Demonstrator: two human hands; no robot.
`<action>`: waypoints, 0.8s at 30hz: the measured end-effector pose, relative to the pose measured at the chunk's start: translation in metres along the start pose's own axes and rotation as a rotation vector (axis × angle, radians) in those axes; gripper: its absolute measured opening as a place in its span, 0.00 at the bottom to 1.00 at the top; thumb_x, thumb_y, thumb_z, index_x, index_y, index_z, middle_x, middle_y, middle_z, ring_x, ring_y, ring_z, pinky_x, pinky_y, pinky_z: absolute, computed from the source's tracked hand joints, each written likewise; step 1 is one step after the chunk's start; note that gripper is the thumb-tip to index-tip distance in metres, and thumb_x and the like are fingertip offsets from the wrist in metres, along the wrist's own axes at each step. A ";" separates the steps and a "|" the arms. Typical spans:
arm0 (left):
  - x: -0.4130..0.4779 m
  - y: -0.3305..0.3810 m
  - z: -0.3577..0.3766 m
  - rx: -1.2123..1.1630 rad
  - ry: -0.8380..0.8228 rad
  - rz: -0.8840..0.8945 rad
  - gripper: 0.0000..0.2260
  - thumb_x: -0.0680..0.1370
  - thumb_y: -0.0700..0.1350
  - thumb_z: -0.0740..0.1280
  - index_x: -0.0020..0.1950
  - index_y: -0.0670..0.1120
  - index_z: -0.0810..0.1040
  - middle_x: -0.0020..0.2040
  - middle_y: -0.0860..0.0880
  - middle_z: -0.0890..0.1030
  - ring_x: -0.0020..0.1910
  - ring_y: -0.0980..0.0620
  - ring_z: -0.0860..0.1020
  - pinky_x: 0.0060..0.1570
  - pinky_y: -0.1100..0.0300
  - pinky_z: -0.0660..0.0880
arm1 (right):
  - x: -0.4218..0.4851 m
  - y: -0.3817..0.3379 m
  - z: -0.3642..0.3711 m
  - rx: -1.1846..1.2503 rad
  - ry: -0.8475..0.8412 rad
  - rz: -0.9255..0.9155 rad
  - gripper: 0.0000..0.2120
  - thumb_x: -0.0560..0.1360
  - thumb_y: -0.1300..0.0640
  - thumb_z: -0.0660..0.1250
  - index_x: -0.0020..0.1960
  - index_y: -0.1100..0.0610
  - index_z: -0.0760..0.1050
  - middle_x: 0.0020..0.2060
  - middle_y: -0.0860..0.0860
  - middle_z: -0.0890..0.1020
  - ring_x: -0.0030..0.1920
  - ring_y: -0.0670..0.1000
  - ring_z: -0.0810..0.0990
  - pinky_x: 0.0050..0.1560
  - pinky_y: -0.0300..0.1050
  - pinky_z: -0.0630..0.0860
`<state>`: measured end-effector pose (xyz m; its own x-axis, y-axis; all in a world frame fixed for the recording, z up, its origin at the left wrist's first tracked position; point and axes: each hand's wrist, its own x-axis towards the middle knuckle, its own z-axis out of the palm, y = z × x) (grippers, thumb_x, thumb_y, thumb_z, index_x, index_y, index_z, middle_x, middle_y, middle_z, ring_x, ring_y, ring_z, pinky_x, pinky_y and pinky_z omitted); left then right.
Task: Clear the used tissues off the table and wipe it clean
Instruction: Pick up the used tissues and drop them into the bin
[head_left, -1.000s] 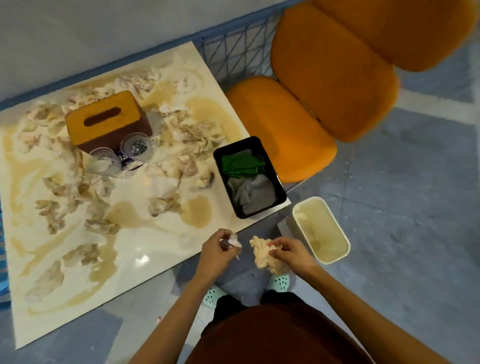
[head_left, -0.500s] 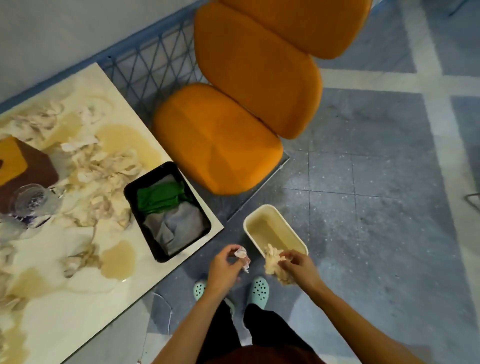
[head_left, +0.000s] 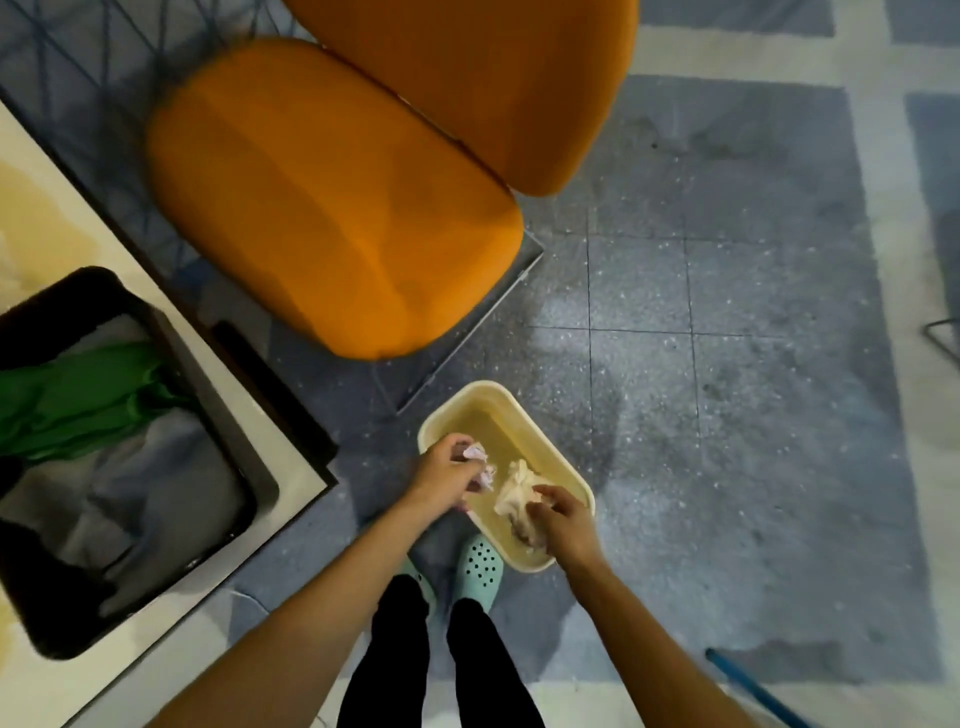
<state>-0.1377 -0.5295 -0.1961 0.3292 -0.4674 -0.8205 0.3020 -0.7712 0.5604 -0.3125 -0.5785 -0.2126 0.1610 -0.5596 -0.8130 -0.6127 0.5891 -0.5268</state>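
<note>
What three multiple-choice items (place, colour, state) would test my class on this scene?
1. Where is the cream bin? A. on a shelf B. on the floor near the orange chair C. on the chair seat
2. What colour is the brighter cloth in the black tray? A. green B. red C. blue
3. What is the right hand doing? A. hanging empty B. gripping a tissue wad over the bin C. holding a cup
Key: 1 B, grey floor tiles surround it; 2 A, its folds are plainly green; 3 B, fingers curl round the wad.
</note>
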 end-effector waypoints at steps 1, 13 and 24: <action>0.004 -0.001 0.004 -0.017 -0.011 -0.037 0.15 0.78 0.38 0.65 0.64 0.46 0.71 0.57 0.47 0.79 0.37 0.50 0.80 0.26 0.60 0.75 | 0.006 0.004 0.001 0.030 0.005 0.038 0.12 0.77 0.61 0.66 0.60 0.57 0.77 0.53 0.56 0.81 0.52 0.57 0.81 0.52 0.50 0.78; -0.046 -0.031 -0.015 -0.037 -0.004 -0.131 0.04 0.79 0.37 0.64 0.50 0.45 0.76 0.45 0.46 0.83 0.32 0.53 0.79 0.27 0.62 0.71 | 0.004 0.001 -0.004 0.136 -0.039 0.230 0.13 0.78 0.61 0.64 0.63 0.58 0.74 0.54 0.61 0.80 0.49 0.59 0.82 0.34 0.46 0.78; -0.120 -0.038 -0.030 -0.062 0.103 -0.089 0.07 0.78 0.34 0.62 0.48 0.43 0.78 0.36 0.46 0.82 0.27 0.55 0.76 0.26 0.65 0.69 | -0.021 -0.034 -0.002 0.194 -0.097 0.265 0.24 0.80 0.61 0.63 0.74 0.57 0.62 0.56 0.62 0.78 0.45 0.63 0.83 0.46 0.56 0.81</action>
<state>-0.1622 -0.4309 -0.1154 0.3875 -0.3491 -0.8532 0.3881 -0.7777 0.4945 -0.2961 -0.5877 -0.1770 0.0950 -0.3198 -0.9427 -0.4860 0.8116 -0.3243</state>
